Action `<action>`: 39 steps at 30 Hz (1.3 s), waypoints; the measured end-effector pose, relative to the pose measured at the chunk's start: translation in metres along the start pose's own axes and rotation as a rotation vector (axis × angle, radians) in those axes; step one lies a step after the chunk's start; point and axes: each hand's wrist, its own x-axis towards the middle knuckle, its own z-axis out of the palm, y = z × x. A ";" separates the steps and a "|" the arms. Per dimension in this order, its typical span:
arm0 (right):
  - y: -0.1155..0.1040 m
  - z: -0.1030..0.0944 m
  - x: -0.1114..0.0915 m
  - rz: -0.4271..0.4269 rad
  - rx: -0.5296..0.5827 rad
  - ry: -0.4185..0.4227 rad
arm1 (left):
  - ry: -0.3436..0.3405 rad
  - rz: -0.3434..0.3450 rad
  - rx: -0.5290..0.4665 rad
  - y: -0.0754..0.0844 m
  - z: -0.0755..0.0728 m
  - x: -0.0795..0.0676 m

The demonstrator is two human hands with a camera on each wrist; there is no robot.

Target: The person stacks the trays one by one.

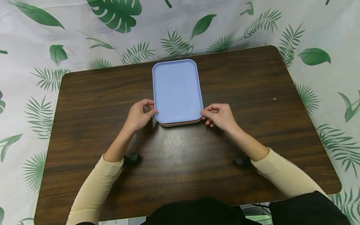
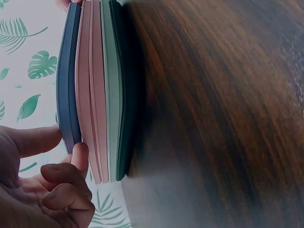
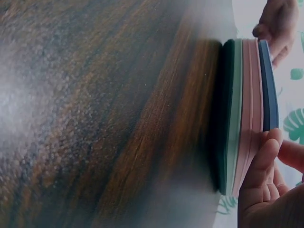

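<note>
A blue tray (image 1: 177,90) with rounded corners tops a stack at the table's back middle. Below it in the left wrist view are pink trays (image 2: 91,95), a light green tray (image 2: 112,104) and a dark green one (image 2: 129,104) at the bottom. My left hand (image 1: 139,115) pinches the blue tray's near left edge between thumb and fingers. On the opposite edge, near the right corner, my right hand (image 1: 220,115) pinches the same tray. In the right wrist view the blue tray (image 3: 269,90) sits against the pink trays, its near end slightly raised.
The stack stands on a dark wood-grain table (image 1: 180,168). A white cloth with green leaves (image 1: 118,40) hangs behind the table's far edge. Small dark devices sit under both wrists, and a tiny pale speck (image 1: 274,98) lies on the right of the table.
</note>
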 end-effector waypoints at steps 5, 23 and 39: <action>-0.001 -0.001 0.001 -0.007 -0.010 0.002 | 0.020 0.029 0.083 0.001 0.001 -0.002; 0.001 0.000 0.002 0.010 -0.013 0.056 | 0.047 0.045 0.313 0.010 0.005 -0.009; 0.003 0.000 0.003 0.016 -0.020 0.064 | 0.052 0.043 0.320 0.010 0.006 -0.010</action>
